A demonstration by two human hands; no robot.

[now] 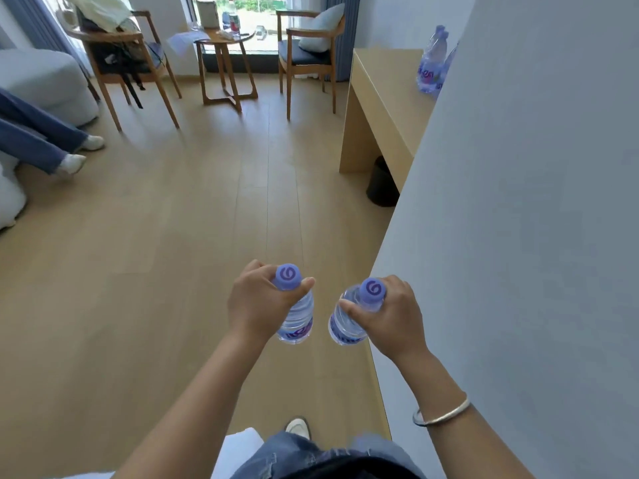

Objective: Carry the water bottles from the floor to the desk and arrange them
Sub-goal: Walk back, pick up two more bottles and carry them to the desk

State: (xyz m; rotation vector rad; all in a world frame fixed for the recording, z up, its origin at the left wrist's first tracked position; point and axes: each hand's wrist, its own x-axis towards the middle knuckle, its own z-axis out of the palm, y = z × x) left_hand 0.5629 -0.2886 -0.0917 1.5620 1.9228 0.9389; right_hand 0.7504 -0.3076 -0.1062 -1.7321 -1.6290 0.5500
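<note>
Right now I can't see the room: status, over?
Left hand grips a bottle, right hand another. Bottles already on desk ahead. Wall close on right; floor path open.

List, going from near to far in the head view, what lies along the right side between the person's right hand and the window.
right hand gripping a bottle → black bin under the desk → desk → bottles on the desk → chair with cushion
</note>
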